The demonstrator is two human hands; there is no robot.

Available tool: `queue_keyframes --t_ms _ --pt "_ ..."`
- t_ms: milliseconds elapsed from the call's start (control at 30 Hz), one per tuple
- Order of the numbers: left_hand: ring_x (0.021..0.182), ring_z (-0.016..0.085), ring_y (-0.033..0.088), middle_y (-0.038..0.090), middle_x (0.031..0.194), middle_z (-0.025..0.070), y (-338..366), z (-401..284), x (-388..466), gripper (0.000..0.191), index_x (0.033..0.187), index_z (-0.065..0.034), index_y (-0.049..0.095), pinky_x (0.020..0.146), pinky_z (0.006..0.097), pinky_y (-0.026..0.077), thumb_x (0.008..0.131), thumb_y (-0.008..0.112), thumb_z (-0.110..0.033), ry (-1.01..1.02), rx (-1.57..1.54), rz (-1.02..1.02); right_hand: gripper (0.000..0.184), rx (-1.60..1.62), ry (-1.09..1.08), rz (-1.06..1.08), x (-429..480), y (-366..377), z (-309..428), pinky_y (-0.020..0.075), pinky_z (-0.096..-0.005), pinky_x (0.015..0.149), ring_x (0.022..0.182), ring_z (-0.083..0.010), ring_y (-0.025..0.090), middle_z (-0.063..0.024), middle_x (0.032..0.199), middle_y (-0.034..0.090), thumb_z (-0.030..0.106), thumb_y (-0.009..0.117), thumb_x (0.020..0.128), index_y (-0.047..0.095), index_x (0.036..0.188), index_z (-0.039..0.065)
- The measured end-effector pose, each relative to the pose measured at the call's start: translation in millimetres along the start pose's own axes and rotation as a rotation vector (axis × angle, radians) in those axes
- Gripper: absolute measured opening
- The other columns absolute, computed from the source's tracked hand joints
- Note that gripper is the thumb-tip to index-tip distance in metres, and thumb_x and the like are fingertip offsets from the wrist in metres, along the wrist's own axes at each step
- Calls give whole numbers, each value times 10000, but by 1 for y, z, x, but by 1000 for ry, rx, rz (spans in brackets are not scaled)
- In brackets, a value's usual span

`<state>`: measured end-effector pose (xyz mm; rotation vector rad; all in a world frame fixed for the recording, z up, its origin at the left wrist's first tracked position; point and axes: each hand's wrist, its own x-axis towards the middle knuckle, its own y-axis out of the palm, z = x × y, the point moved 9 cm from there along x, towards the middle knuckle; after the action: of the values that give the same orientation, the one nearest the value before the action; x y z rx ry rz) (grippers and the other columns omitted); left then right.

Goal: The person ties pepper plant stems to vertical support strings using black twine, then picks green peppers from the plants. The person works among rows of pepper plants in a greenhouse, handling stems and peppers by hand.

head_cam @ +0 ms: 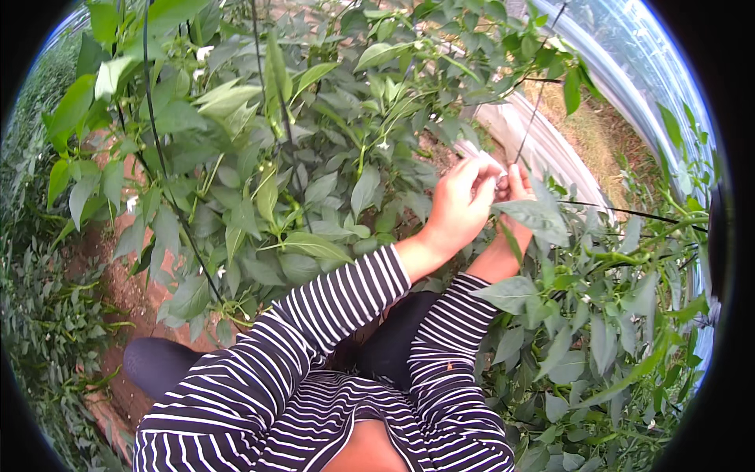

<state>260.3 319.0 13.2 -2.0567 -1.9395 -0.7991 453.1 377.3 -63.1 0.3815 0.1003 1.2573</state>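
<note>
My left hand reaches out in front of me, its fingers bent and its fingertips close together beside my right hand. A white strip shows at the far side of the left fingers; whether they grip it is unclear. My right hand is raised with thumb and fingers pinched together at the lower end of a thin dark string. A pepper leaf covers part of the right hand and wrist. What lies between the two sets of fingertips is mostly hidden. Around both hands stand leafy pepper plants with white flowers.
Dark support strings run through the plants on the left. Another dark line crosses the foliage on the right. White plastic sheeting lies beyond my hands, with dry grass past it. Clear greenhouse film curves along the right. Bare soil shows at left.
</note>
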Motion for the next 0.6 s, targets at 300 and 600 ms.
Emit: queue_keyframes --t_ms 300,600 --pt "867 304 666 668 939 169 93 -27 107 200 985 8 670 764 392 532 836 551 -52 474 506 301 258 197 -212 -279 9 -36 22 467 -254 553 636 -105 574 -2 796 607 207 556 933 555 1157 78" --pt "826 270 659 659 916 163 74 -19 170 230 1059 6 584 718 376 527 840 571 -67 105 114 122 186 645 -338 -151 -10 5 58 315 -245 506 542 -87 366 24 618 391 192 514 972 530 1103 61"
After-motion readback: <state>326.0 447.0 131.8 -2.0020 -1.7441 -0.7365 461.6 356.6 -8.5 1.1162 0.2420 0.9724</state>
